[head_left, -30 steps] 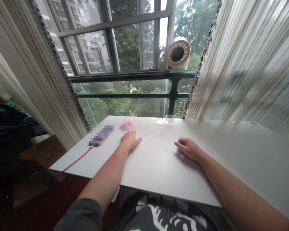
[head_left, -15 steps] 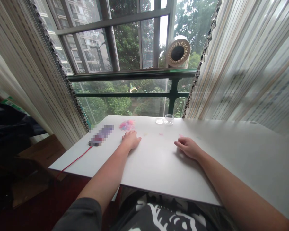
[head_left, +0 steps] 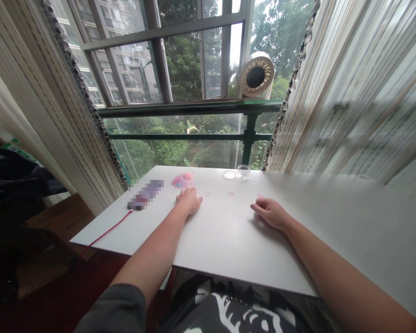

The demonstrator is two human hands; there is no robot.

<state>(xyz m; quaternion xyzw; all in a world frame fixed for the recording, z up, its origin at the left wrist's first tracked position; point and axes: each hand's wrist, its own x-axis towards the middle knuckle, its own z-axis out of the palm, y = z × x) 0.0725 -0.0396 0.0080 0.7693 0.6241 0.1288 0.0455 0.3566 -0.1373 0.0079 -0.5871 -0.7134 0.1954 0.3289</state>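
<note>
My left hand [head_left: 189, 201] lies palm down on the white table [head_left: 229, 240], its thumb held apart from the fingers. Just beyond its fingertips is a loose pile of small pink, orange and purple pieces [head_left: 183, 180], too fine to name. Farther right, my right hand [head_left: 271, 212] rests on the tabletop, fingers loosely bent and thumb pointing left; I see nothing held in it. A small pink piece [head_left: 260, 196] shows right behind its fingers. Between the hands lie another small pink piece [head_left: 231, 194] and a faint pale one [head_left: 209, 194].
At the table's far edge stand a clear round container [head_left: 243, 173] and a clear round lid [head_left: 229, 175]. On the left lies a blurred-out device [head_left: 146, 195] with a red cable [head_left: 111, 227]. Behind are a green railing [head_left: 194, 111], a round white fan [head_left: 257, 75] and curtains [head_left: 333, 92].
Both hands stay almost in place. The pale piece between the hands and the pile beyond my left hand look slightly different in colour. The right curtain hangs a little differently.
</note>
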